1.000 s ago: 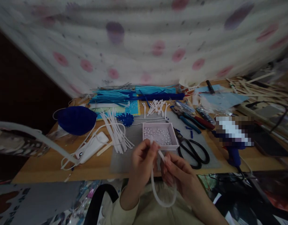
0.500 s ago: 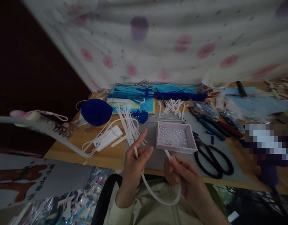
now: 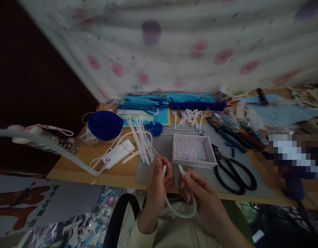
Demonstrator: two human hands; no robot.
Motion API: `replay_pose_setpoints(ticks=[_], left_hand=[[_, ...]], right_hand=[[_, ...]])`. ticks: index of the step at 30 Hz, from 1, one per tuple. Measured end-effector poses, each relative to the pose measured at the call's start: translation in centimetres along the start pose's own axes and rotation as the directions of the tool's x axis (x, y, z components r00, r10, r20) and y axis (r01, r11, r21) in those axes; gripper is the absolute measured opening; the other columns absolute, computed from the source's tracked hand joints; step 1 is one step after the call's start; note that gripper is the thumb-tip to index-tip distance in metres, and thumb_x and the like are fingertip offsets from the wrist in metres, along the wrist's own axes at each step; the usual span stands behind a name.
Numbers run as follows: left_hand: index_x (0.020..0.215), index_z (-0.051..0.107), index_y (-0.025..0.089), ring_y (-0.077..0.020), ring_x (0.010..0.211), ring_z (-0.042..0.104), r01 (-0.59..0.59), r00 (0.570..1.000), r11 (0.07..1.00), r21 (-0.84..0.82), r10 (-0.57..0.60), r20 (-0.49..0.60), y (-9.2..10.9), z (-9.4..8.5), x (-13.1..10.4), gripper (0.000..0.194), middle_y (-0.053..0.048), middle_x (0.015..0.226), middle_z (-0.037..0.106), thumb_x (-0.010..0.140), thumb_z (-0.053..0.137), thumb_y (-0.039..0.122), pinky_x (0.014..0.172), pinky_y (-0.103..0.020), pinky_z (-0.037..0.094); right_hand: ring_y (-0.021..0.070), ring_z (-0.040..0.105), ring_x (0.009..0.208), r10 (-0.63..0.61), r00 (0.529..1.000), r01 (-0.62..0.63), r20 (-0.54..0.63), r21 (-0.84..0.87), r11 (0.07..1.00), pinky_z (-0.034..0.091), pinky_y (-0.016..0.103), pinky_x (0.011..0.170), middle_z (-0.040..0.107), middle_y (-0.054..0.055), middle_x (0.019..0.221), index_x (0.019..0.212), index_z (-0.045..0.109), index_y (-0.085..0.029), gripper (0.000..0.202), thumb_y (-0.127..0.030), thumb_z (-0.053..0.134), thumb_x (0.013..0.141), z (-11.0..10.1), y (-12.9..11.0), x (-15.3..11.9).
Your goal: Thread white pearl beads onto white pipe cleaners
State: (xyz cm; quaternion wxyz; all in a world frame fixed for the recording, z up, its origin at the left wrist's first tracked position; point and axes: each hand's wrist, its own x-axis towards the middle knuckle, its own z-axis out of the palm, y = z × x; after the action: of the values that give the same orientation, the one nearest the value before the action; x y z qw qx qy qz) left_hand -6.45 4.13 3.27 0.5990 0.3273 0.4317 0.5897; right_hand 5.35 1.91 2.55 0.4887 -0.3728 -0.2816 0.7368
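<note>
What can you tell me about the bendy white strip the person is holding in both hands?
The bendy white strip is a thin, soft-looking length, possibly a pipe cleaner, though its surface is too dim to tell. It is bent into a U that sags toward the person's lap, just in front of the table edge. The left hand pinches one upturned end, the right hand the other; both tips poke up above the fingers, close together but apart. It touches nothing else.

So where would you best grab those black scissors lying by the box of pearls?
Take the black-handled scissors at the two loop handles, coming from the near table edge. The loops point toward the person, while the blades point away toward the white pearl box.
</note>
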Motion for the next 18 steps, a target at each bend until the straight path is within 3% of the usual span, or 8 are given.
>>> replay_pose_setpoints(ticks=[5, 8, 11, 18], left_hand=[[0.074, 0.064, 0.020, -0.0097, 0.048, 0.037, -0.048, 0.999, 0.992, 0.113, 0.048, 0.004, -1.0, -0.1, -1.0, 0.053, 0.006, 0.057, 0.046, 0.090, 0.059, 0.070, 0.044, -0.019, 0.030], [0.076, 0.074, 0.019, -0.0139, 0.064, 0.054, -0.123, 0.992, 0.975, 0.183, 0.117, 0.043, -0.6, 0.0, -1.2, 0.046, 0.000, 0.071, 0.061, 0.091, 0.064, 0.062, 0.061, -0.022, 0.044], [0.078, 0.082, 0.022, -0.0177, 0.082, 0.061, -0.214, 0.976, 0.948, 0.235, 0.200, 0.082, -0.1, 0.0, -1.3, 0.041, -0.003, 0.082, 0.065, 0.090, 0.068, 0.058, 0.077, -0.025, 0.047], [0.096, 0.087, 0.028, -0.0167, 0.074, 0.063, -0.353, 0.933, 0.897, 0.266, 0.315, 0.176, 0.2, -0.3, -1.5, 0.025, -0.002, 0.079, 0.066, 0.093, 0.070, 0.047, 0.066, -0.024, 0.049]], right_hand=[[0.0078, 0.035, 0.050, -0.036, 0.999, 0.036, -0.007, -0.008, 0.999, 0.024, 0.022, 0.047, 0.046, -0.005, 0.051, 0.063, 0.062, -0.018, 0.049, -0.061, 0.082, 0.076, 0.2, 0.0, -0.2], [0.0085, 0.035, 0.051, -0.064, 0.997, 0.063, -0.030, -0.038, 0.997, 0.024, 0.023, 0.047, 0.047, -0.004, 0.052, 0.064, 0.063, -0.018, 0.049, -0.061, 0.081, 0.077, 0.1, 0.2, -0.2], [0.0088, 0.034, 0.050, -0.089, 0.995, 0.086, -0.043, -0.085, 0.993, 0.022, 0.024, 0.045, 0.047, -0.004, 0.052, 0.064, 0.064, -0.018, 0.049, -0.062, 0.079, 0.078, -0.1, 0.4, -0.2], [0.0086, 0.037, 0.051, -0.130, 0.991, 0.129, 0.001, -0.159, 0.979, 0.029, 0.024, 0.051, 0.048, -0.005, 0.055, 0.065, 0.064, -0.018, 0.050, -0.063, 0.077, 0.080, -0.5, 0.9, -0.3]])
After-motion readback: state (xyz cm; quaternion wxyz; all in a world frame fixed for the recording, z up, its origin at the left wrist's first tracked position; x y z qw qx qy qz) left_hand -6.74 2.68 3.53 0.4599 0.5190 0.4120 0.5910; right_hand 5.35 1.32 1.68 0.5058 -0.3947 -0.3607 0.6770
